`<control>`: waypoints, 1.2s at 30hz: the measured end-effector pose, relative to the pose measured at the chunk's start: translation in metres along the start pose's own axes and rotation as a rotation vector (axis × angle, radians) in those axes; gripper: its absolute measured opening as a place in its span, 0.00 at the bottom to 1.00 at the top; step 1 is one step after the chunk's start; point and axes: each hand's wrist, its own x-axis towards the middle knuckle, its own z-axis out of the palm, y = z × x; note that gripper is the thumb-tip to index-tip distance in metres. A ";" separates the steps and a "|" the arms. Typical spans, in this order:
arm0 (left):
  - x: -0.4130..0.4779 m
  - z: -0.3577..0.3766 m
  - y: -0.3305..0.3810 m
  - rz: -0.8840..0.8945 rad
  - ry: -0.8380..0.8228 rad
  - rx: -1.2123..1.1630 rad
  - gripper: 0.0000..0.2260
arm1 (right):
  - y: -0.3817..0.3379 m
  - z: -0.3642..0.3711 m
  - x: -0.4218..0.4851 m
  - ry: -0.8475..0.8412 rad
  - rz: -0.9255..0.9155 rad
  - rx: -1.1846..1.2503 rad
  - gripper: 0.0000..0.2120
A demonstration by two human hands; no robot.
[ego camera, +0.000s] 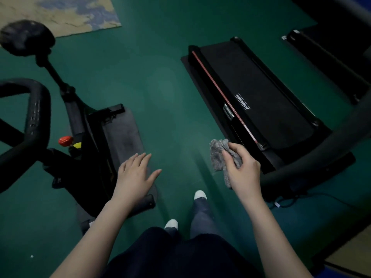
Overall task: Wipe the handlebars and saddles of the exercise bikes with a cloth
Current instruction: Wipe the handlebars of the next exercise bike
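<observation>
Presently, in the head view, the right hand (pixel 243 169) grips a grey cloth (pixel 215 154), bunched between thumb and curled fingers above the green floor (pixel 160 87). The left hand (pixel 136 173) is flat, fingers straight, and holds nothing; it hovers over the grey mat (pixel 124 133) beneath the exercise bike. The cloth is judged light, soft and limp, and best kept wadded in the palm so no loose end trails. The handlebar (pixel 37 117), a black loop at far left, appears rigid and padded, and should take firm pressure. The saddle (pixel 26 37) beyond it is blurred. Both lie well apart from the cloth. The red knob (pixel 65 140) sits just beneath the handlebar, the treadmill (pixel 261 93) is close on the right, and a cable (pixel 313 194) lies on the floor.
</observation>
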 end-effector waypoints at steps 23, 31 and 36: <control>0.127 -0.017 0.069 -0.448 0.163 -0.121 0.29 | 0.013 0.031 0.244 -0.413 -0.224 0.068 0.10; 0.188 -0.039 0.026 -0.519 0.214 -0.165 0.29 | -0.027 0.098 0.301 -0.457 -0.320 0.081 0.09; 0.220 -0.057 -0.018 -0.590 0.259 -0.204 0.29 | -0.067 0.152 0.336 -0.500 -0.383 0.086 0.09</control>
